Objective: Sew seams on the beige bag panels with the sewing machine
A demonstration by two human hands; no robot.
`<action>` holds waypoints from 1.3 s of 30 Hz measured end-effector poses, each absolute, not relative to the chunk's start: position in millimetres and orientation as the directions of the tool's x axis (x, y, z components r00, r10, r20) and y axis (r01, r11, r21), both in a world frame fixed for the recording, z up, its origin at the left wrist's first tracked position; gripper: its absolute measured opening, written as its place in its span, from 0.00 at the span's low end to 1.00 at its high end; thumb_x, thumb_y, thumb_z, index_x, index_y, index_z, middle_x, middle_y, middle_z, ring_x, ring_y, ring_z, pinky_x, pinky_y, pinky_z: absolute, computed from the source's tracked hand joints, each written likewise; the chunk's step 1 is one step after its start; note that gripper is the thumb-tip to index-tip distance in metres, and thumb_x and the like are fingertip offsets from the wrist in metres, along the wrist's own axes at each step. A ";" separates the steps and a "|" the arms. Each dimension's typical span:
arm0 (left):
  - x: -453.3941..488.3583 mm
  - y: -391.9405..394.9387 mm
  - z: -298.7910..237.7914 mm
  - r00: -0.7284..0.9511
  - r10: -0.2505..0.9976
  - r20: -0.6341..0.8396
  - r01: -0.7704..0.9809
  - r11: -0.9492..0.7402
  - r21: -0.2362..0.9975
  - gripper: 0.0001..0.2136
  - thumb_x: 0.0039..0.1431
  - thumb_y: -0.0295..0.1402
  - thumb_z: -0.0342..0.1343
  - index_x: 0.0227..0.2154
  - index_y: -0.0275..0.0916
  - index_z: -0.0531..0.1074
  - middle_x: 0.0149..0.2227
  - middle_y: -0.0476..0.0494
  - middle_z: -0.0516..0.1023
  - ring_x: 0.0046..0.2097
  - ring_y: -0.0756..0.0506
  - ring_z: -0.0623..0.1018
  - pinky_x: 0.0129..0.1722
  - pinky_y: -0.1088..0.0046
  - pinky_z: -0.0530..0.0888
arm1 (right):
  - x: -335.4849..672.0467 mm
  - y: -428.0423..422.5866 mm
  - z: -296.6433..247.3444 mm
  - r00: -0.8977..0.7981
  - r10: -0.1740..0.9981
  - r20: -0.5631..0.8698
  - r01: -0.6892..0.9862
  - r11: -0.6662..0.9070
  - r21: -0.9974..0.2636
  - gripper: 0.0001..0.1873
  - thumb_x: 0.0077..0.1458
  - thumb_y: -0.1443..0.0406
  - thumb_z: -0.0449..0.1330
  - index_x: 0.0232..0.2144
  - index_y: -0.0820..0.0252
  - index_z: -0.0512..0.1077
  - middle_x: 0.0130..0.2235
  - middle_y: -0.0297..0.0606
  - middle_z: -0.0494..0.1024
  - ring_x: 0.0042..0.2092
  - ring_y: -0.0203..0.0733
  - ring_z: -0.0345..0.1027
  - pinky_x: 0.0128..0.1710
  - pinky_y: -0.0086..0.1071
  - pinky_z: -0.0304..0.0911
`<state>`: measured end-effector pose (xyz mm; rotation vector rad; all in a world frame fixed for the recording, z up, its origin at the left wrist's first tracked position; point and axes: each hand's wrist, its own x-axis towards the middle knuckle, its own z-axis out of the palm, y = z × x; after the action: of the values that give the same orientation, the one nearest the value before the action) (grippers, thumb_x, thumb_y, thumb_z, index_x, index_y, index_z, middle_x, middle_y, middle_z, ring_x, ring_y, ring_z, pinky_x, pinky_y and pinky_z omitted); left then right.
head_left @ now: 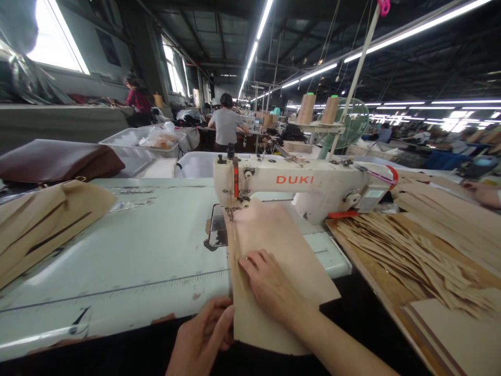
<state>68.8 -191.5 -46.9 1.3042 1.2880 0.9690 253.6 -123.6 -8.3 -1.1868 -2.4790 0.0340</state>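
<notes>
Beige panel [282, 245] lies beneath the right hand [270, 282], running forward from both hands to the presser foot [231, 213] of a white sewing machine [270, 177]. That hand rests on top of it, palm down, fingers slightly bent and close together, their tips beside the narrow strip [236, 245] along the panel's left side. Lower and nearer, the left hand [203, 334] sits at the panel's left edge, thumb and curled fingers drawn close; whether they pinch the edge, I cannot tell. Pale green table [156, 235] spreads left of the hands, with a ruler line [156, 284] across it and a tan piece [50, 224] farther left. Right of the hands, a pile of strips [410, 256] lies on a wooden board [395, 301]. Well beyond the hands, two spools [307, 108] stand above the machine, and a person [227, 125] in grey faces away.
</notes>
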 end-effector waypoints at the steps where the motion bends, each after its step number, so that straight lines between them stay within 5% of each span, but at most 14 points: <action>1: 71.8 -190.7 -46.2 0.097 0.990 -0.102 0.160 0.085 0.983 0.23 0.58 0.55 0.58 0.44 0.39 0.74 0.27 0.46 0.79 0.27 0.44 0.80 0.26 0.75 0.77 | 251.8 -122.3 -10.0 -0.543 0.765 0.345 0.761 0.622 -0.182 0.16 0.59 0.77 0.50 0.48 0.65 0.68 0.47 0.46 0.69 0.47 0.50 0.61 0.48 0.46 0.65; 5: 84.2 -185.4 -45.1 0.082 0.996 -0.043 0.042 0.039 0.998 0.22 0.59 0.52 0.59 0.44 0.37 0.74 0.21 0.49 0.75 0.21 0.48 0.76 0.18 0.79 0.72 | 253.2 -123.6 -5.3 -0.412 0.817 0.402 0.753 0.554 -0.355 0.09 0.61 0.75 0.49 0.40 0.65 0.67 0.48 0.49 0.67 0.49 0.48 0.62 0.50 0.43 0.66; 9: 90.1 -182.0 -49.6 0.205 0.974 -0.095 -0.196 0.136 0.971 0.24 0.60 0.52 0.59 0.48 0.36 0.70 0.25 0.49 0.75 0.19 0.49 0.76 0.15 0.80 0.69 | 268.3 -145.2 11.4 -0.435 0.824 0.363 0.619 0.567 -0.544 0.14 0.66 0.68 0.48 0.51 0.62 0.66 0.53 0.46 0.67 0.56 0.43 0.62 0.58 0.38 0.62; 13: 85.6 -186.3 -62.2 0.317 0.941 -0.121 -0.159 0.179 0.971 0.29 0.60 0.55 0.57 0.54 0.37 0.67 0.28 0.48 0.75 0.20 0.47 0.78 0.16 0.77 0.74 | 279.2 -169.8 9.4 -0.609 0.750 0.258 0.594 0.648 -0.477 0.41 0.58 0.55 0.62 0.67 0.60 0.51 0.65 0.46 0.59 0.66 0.50 0.50 0.69 0.49 0.43; 16: 75.4 -190.4 -68.1 0.236 0.961 -0.144 0.010 0.145 0.989 0.30 0.62 0.58 0.51 0.53 0.35 0.69 0.26 0.48 0.75 0.19 0.48 0.77 0.16 0.77 0.72 | 279.9 -172.0 -2.9 -0.626 0.737 0.256 0.619 0.669 -0.411 0.36 0.59 0.67 0.58 0.67 0.60 0.52 0.65 0.44 0.61 0.67 0.49 0.51 0.70 0.52 0.35; 19: 66.9 -190.0 -66.8 0.171 0.966 -0.194 0.134 0.172 0.976 0.31 0.59 0.60 0.52 0.44 0.32 0.76 0.23 0.46 0.76 0.21 0.47 0.78 0.18 0.78 0.72 | 279.8 -162.6 -2.9 -0.540 0.784 0.304 0.605 0.614 -0.507 0.24 0.62 0.74 0.49 0.59 0.58 0.66 0.56 0.39 0.73 0.59 0.41 0.63 0.67 0.44 0.46; 22: 68.0 -186.4 -61.1 0.141 0.965 -0.221 0.093 0.209 0.974 0.30 0.57 0.59 0.56 0.43 0.33 0.78 0.31 0.40 0.82 0.32 0.43 0.82 0.31 0.73 0.79 | 280.2 -154.2 10.6 -0.399 0.881 0.253 0.558 0.452 -0.696 0.16 0.69 0.64 0.49 0.49 0.56 0.75 0.47 0.38 0.79 0.50 0.39 0.71 0.57 0.37 0.61; 25: 77.5 -181.6 -55.2 0.159 0.957 -0.241 -0.021 0.247 0.969 0.33 0.56 0.61 0.55 0.46 0.33 0.78 0.40 0.35 0.83 0.42 0.38 0.83 0.42 0.66 0.80 | 278.4 -152.7 20.2 -0.339 0.925 0.172 0.512 0.334 -0.791 0.19 0.70 0.58 0.47 0.47 0.55 0.76 0.45 0.38 0.79 0.47 0.39 0.73 0.49 0.33 0.65; 36: 99.8 -169.7 -43.0 0.112 0.959 -0.260 -0.308 0.282 0.909 0.31 0.44 0.57 0.68 0.39 0.30 0.80 0.37 0.31 0.83 0.41 0.34 0.83 0.43 0.60 0.80 | 265.4 -159.6 8.1 -0.345 0.900 0.267 0.464 0.411 -0.785 0.16 0.70 0.62 0.48 0.41 0.55 0.76 0.37 0.34 0.78 0.39 0.37 0.71 0.40 0.29 0.64; 39: 99.7 -170.7 -38.1 0.122 0.957 -0.263 -0.329 0.289 0.899 0.31 0.48 0.57 0.66 0.39 0.30 0.80 0.37 0.31 0.83 0.41 0.34 0.83 0.45 0.58 0.80 | 263.4 -160.4 4.9 -0.387 0.866 0.317 0.480 0.483 -0.732 0.15 0.70 0.65 0.48 0.38 0.55 0.75 0.36 0.33 0.77 0.40 0.38 0.70 0.41 0.30 0.64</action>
<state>99.7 -170.7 -38.1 0.7849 1.0209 1.0954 263.4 -160.4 4.9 -1.1078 -2.0349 0.7107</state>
